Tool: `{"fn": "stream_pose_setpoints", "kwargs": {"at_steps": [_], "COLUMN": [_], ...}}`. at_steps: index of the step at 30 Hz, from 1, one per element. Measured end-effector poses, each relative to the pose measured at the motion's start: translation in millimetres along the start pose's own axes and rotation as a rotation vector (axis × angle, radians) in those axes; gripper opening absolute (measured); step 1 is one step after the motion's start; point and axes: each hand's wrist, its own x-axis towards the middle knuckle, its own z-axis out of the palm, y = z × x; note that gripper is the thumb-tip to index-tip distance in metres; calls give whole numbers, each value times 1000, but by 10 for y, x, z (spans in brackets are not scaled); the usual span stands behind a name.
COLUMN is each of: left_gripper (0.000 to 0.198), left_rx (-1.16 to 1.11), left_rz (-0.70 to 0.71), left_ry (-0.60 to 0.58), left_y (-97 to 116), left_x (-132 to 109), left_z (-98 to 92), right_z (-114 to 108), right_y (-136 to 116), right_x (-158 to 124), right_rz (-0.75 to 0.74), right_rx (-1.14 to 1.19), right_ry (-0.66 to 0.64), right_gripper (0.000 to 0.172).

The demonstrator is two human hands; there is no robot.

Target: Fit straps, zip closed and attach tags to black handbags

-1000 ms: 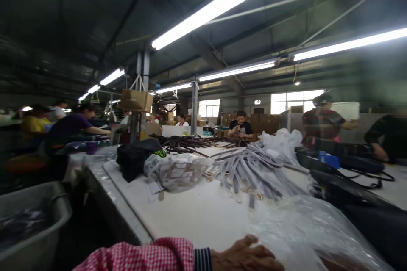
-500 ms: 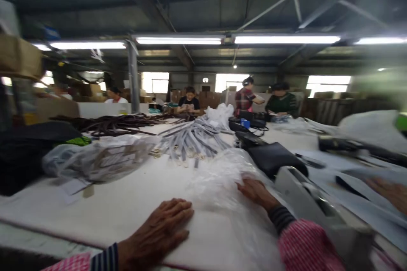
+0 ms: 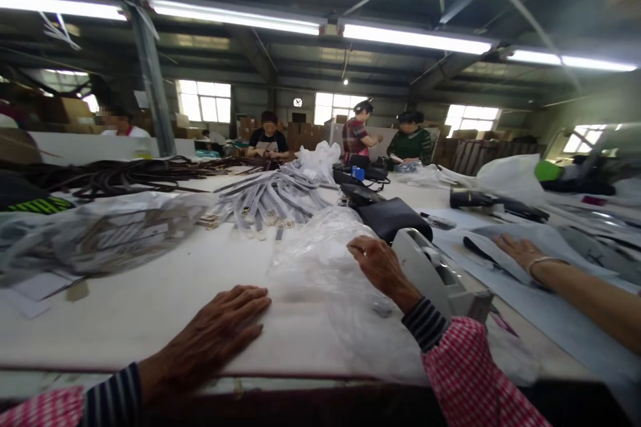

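Observation:
My left hand (image 3: 215, 333) lies flat on the white table (image 3: 150, 310), palm down, fingers stretched out, holding nothing. My right hand (image 3: 378, 263) rests on a crumpled clear plastic bag (image 3: 325, 260) with its fingers curled down into the plastic. Just right of that hand stands a grey tape dispenser (image 3: 433, 267). A black bag (image 3: 390, 217) lies behind the plastic. A fan of grey-white straps with metal rings (image 3: 270, 203) lies further back.
Another person's forearm and hand (image 3: 525, 253) lie flat on grey sheets at the right. A plastic bag of tags (image 3: 100, 233) sits at the left, dark brown straps (image 3: 125, 173) behind it. Several people work at the far end. The table's front edge runs close to me.
The camera swung right and dipped. My right hand came into view on the plastic bag; my left hand stayed flat. Another person's arm now shows plainly at the right.

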Motion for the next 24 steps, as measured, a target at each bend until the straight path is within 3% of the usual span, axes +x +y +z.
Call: {"fn": "stream_pose_setpoints", "kwargs": {"at_steps": [5, 9, 14, 20, 24], "left_gripper": [36, 32, 33, 29, 32], "left_rx": [-88, -111, -113, -150, -213], "left_rz": [-54, -70, -72, -27, 70], "left_ry": [-92, -71, -59, -12, 131], "left_y": [130, 177, 147, 84, 151], "left_x": [104, 125, 109, 36, -82], "left_z": [-112, -162, -114, -96, -132], "right_z": [-178, -204, 168, 574, 620], "right_y": [-170, -164, -10, 201, 295], "right_x": [-141, -212, 19, 487, 421], "right_rz": [8, -57, -146, -28, -69], "right_rx": [135, 78, 17, -182, -196], "right_ry": [119, -25, -262, -318, -347], "right_gripper": [21, 26, 30, 28, 28]}}
